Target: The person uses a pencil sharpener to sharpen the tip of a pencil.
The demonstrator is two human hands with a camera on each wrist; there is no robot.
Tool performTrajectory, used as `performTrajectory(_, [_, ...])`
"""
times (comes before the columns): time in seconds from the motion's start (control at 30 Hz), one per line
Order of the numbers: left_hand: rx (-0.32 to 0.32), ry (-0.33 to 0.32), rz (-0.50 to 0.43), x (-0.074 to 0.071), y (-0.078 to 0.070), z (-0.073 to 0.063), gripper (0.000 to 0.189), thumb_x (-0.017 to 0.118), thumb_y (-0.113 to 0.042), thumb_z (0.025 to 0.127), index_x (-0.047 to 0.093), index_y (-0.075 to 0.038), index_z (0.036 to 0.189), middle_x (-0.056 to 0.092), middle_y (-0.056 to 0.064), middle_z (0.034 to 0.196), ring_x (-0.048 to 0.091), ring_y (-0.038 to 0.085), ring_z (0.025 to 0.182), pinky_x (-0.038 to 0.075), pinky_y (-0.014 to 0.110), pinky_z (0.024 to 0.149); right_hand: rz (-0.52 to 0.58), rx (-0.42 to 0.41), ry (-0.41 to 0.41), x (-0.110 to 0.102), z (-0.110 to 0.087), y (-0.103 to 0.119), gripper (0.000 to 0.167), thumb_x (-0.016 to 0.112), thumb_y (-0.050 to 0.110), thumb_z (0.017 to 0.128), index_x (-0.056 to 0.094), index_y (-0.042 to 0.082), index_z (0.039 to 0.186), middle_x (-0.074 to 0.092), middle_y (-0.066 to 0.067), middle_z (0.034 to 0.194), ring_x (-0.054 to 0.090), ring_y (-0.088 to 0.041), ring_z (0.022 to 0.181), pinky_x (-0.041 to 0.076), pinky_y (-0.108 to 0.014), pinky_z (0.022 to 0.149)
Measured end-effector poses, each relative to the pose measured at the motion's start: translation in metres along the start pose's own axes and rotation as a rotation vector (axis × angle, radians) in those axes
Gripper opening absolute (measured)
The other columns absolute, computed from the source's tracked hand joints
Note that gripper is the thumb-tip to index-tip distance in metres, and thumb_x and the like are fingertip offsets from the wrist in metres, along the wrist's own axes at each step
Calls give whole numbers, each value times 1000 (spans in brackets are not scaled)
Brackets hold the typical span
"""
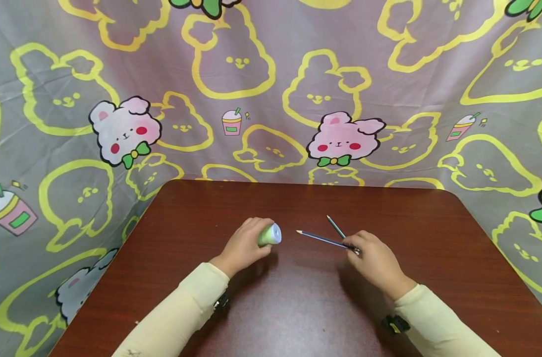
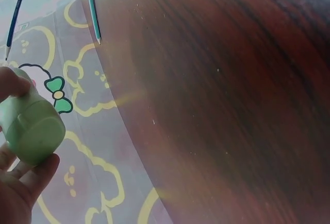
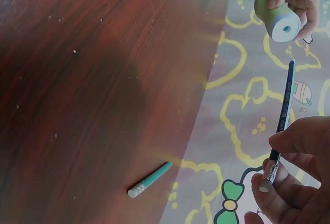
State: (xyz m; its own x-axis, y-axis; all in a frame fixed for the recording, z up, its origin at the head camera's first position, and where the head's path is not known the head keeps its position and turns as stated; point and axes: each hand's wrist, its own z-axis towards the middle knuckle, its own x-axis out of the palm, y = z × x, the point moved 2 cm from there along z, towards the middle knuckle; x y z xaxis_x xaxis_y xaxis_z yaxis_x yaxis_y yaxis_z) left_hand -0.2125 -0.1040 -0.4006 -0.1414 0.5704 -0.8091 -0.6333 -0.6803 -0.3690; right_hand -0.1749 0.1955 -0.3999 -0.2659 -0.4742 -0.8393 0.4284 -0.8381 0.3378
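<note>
My left hand (image 1: 244, 245) grips a light green pencil sharpener (image 1: 266, 236), its white end with a small round hole turned toward the right. A dark blue pencil (image 1: 320, 238) is pinched near its eraser end by my right hand (image 1: 375, 259). The sharpened tip points left at the sharpener, a short gap apart; in the right wrist view the pencil (image 3: 283, 105) lines up roughly with the sharpener's holed end (image 3: 285, 29). On the table, beyond the right hand, lies a teal pencil (image 1: 336, 226); its eraser end is hidden in the head view but shows in the right wrist view.
Both hands are above a dark reddish-brown wooden table (image 1: 235, 203) with rounded far corners. Behind it and along the sides hangs a grey cloth (image 1: 271, 109) printed with yellow outlines and rabbit faces. Small specks dot the tabletop.
</note>
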Motion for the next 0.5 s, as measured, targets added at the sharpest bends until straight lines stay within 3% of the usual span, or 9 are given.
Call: performTrajectory(0.5, [67,-54,-3,-1,-1,-3,45,79,-6,70,65,-7,113,61,8,109,59,23,100,52,37,81,-42,-47,34,-4,9,2,17,69,5,79,72,11,94,63,2,86,56,-15,75,47,-35,61])
